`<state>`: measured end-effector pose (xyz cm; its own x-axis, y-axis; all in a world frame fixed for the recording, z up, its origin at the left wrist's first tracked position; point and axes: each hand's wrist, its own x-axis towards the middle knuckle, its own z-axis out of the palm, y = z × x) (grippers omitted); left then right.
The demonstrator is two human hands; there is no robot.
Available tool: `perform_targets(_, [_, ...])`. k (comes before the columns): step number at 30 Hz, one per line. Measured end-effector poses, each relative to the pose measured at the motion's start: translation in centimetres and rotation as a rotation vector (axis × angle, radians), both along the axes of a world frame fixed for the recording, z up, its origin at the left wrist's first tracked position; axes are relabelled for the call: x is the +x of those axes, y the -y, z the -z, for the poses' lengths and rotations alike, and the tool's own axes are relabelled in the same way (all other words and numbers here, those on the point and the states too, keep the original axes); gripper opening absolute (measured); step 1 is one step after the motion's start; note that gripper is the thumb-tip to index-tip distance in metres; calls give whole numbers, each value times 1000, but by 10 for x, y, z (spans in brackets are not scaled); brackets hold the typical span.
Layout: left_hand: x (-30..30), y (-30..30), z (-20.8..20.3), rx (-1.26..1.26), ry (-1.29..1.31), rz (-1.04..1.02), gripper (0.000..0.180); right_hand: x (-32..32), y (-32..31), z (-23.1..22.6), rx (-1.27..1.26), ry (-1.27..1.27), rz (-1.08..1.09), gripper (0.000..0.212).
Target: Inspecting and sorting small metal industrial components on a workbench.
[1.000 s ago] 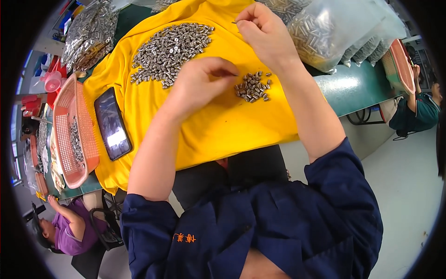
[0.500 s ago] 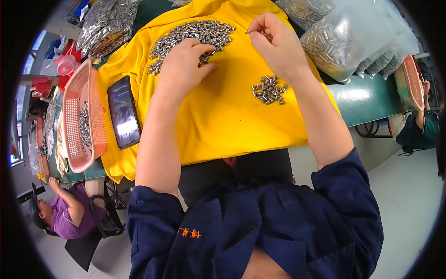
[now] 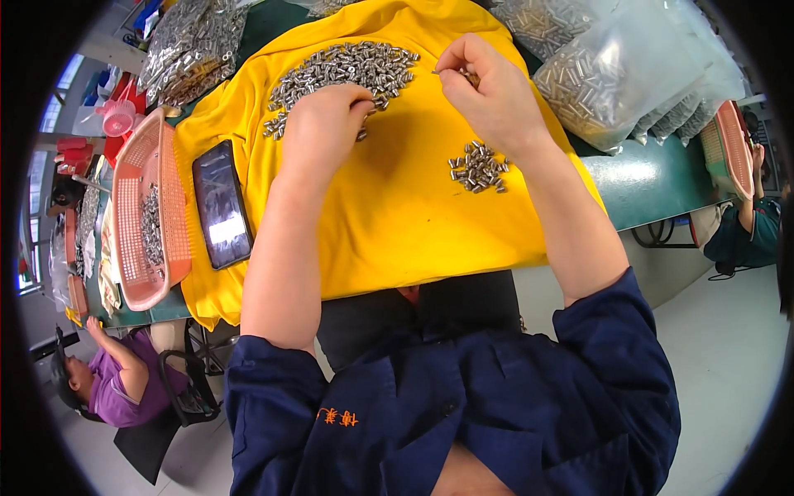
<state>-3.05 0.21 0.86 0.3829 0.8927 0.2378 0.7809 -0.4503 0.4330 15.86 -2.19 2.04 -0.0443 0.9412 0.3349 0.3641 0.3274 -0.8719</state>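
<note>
Yellow cloth (image 3: 389,215) on green worktop (image 3: 653,178) carries big pile of small silver metal pins (image 3: 347,70); left hand (image 3: 322,132) curled over its edge, right hand (image 3: 492,95) pinching one pin. Risk: sleeve/wrist sweeps small sorted pin heap (image 3: 478,167), pins roll off cloth.

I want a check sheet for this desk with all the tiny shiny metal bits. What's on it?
Surface: green table draped with a yellow cloth.
Job's things: big pile of small metal pieces; smaller pile beside the right wrist.
Clutter: dark phone; pink basket holding more pieces; clear bags of pieces.
Grips: left hand resting on the big pile's edge; right hand pinching one small piece in its fingertips.
Cables: nothing seen.
Surroundings: person in purple lower left; another person at the right edge.
</note>
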Motion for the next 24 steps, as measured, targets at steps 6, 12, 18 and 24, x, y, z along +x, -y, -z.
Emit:
perform_targets(6, [1,-6,5,-189,455,-94,13,-1,2,0,-19,-25,-70,12])
perform_targets(12, [2,2,-1,-839,1158,112,16,-2,6,-5,-81,-102,-158,9])
perform_targets(18, [11,9,-5,-938,1369,178,16,-2,8,-6,-117,-180,-258,4])
perform_targets(24, [14,11,-2,-949,1383,253,15,-5,11,-7,-111,-182,-284,4])
